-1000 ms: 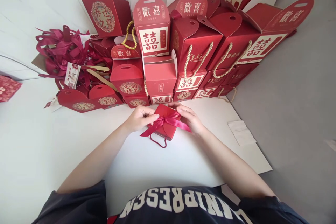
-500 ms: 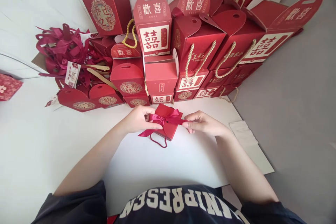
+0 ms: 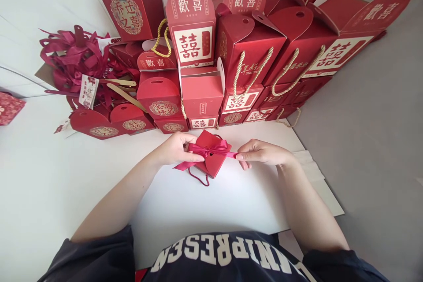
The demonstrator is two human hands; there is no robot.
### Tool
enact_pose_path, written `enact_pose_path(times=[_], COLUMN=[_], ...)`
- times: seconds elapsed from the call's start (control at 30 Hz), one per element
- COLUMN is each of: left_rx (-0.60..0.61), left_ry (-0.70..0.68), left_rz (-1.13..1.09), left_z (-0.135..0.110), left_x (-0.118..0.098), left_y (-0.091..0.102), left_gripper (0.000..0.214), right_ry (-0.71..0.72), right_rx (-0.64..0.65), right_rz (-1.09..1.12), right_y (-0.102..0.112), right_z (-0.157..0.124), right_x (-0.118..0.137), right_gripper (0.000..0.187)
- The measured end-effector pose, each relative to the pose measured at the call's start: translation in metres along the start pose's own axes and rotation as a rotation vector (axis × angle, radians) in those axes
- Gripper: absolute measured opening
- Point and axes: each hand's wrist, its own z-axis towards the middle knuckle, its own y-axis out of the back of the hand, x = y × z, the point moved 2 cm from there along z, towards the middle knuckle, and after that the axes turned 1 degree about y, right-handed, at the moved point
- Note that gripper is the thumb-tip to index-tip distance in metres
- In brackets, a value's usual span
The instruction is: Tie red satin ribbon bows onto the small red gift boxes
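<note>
A small red gift box (image 3: 213, 165) stands on the white table in front of me, a dark red cord handle (image 3: 199, 179) hanging at its near side. Across its top lies a bow of crimson ribbon (image 3: 210, 150). My left hand (image 3: 176, 148) pinches the bow's left loop between thumb and fingers, close against the box. To the right, my right hand (image 3: 262, 153) grips the ribbon's right tail, drawn out straight from the knot. A loose ribbon end (image 3: 183, 166) sticks out below my left hand.
Stacked red gift boxes (image 3: 201, 92) line the back of the white table (image 3: 205, 211). At the left, a tangled heap of crimson ribbons (image 3: 72, 59) lies over boxes. A patterned red box (image 3: 9, 108) sits far left. Pale flat sheets (image 3: 309, 165) lie near the right edge.
My right hand has moved slightly right, pulling the ribbon tail farther from the bow. My left hand keeps its pinch on the loop. The view has shifted a little.
</note>
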Motion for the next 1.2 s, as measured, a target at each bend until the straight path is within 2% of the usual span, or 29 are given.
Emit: enact_pose_path(times=[0.07,0.13,0.17,0.23,0.3,0.37,0.43,0.5,0.57,0.6,0.67,0.73,0.8,0.9,1.2], left_rx=[-0.020,-0.050,-0.059,-0.049,-0.021,-0.006,-0.028,-0.108,-0.185,-0.184,-0.074,0.084,0.183,0.199,0.285], left_ry=[-0.005,-0.010,-0.008,-0.002,0.001,-0.009,-0.021,-0.006,0.064,0.114,0.208,0.256,0.270,0.273,0.250], left_rz=[0.030,0.103,0.146,0.222,0.270,0.283,0.273,0.317,0.448,0.512,0.550,0.458,0.321,0.242,0.264], left_z=[-0.001,-0.002,-0.004,-0.006,-0.009,-0.013,-0.018,-0.023,-0.029,-0.032,-0.035,-0.036,-0.033,-0.028,-0.021], left_x=[-0.001,-0.002,-0.003,-0.006,-0.011,-0.017,-0.023,-0.029,-0.031,-0.031,-0.028,-0.025,-0.024,-0.023,-0.010], left_y=[0.001,0.003,0.004,0.006,0.006,0.005,0.005,0.008,0.013,0.016,0.019,0.018,0.016,0.015,0.022], left_gripper=[0.037,0.045,0.047,0.045,0.041,0.037,0.036,0.041,0.036,0.035,0.039,0.037,0.031,0.027,0.030], right_ry=[-0.061,-0.094,-0.086,-0.026,0.079,0.203,0.285,0.309,0.313,0.320,0.336,0.342,0.336,0.335,0.393], right_rx=[0.040,0.014,-0.043,-0.244,-0.479,-0.608,-0.594,-0.549,-0.518,-0.507,-0.482,-0.454,-0.432,-0.420,-0.411], right_rz=[-0.067,-0.157,-0.196,-0.225,-0.166,-0.071,-0.024,-0.013,-0.005,0.001,0.012,0.022,0.027,0.024,-0.090], right_y=[0.005,0.011,0.013,0.016,0.014,0.006,-0.005,-0.015,-0.020,-0.022,-0.023,-0.022,-0.022,-0.022,-0.020], right_z=[-0.006,-0.011,-0.013,-0.011,-0.004,0.008,0.020,0.030,0.034,0.035,0.035,0.034,0.034,0.033,0.026], right_x=[-0.005,-0.008,-0.009,-0.006,0.000,0.009,0.016,0.021,0.023,0.023,0.023,0.022,0.021,0.021,0.024], right_gripper=[0.041,0.035,0.032,0.030,0.031,0.033,0.032,0.031,0.030,0.029,0.028,0.026,0.027,0.033,0.033])
